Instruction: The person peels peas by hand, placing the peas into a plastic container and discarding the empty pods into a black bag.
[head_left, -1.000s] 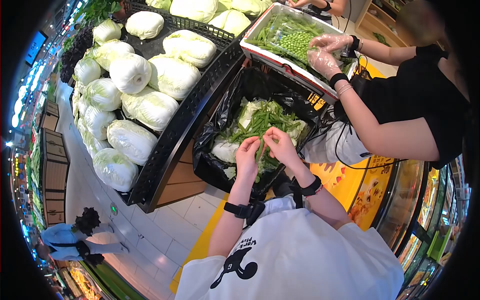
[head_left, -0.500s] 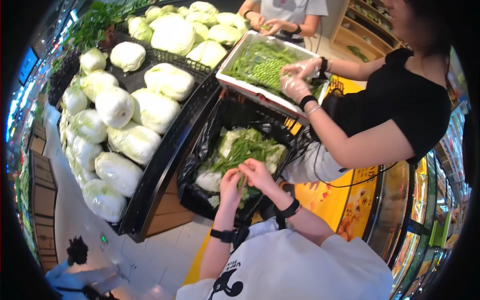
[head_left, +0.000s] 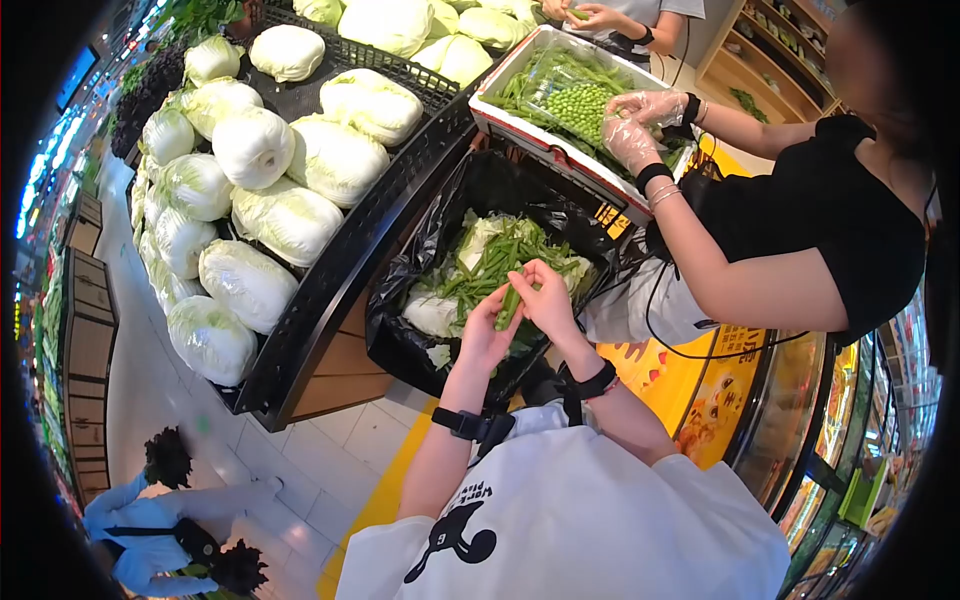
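Note:
A green pea pod [head_left: 509, 304] stands nearly upright between my two hands. My left hand [head_left: 488, 330] is closed around its lower part, and the fingers of my right hand [head_left: 547, 298] pinch it near the top. Both hands are over a crate lined with a black plastic bag [head_left: 395, 285]. Inside lie many green pods [head_left: 515, 250] heaped on pale cabbage leaves [head_left: 430, 312]. Behind it, a white foam box [head_left: 530, 125] holds pods and a patch of shelled green peas [head_left: 578, 105].
A co-worker in black, at the right, has gloved hands [head_left: 635, 130] over the foam box. Another person's hands [head_left: 590, 18] show at the top. Cabbages [head_left: 295, 215] fill the black-edged stand [head_left: 330, 290] on my left. A person in blue [head_left: 150, 525] is at lower left.
My hands have turned so the pea pod shows plainly between them. The view has shifted, and the person in blue at lower left has come further into sight.

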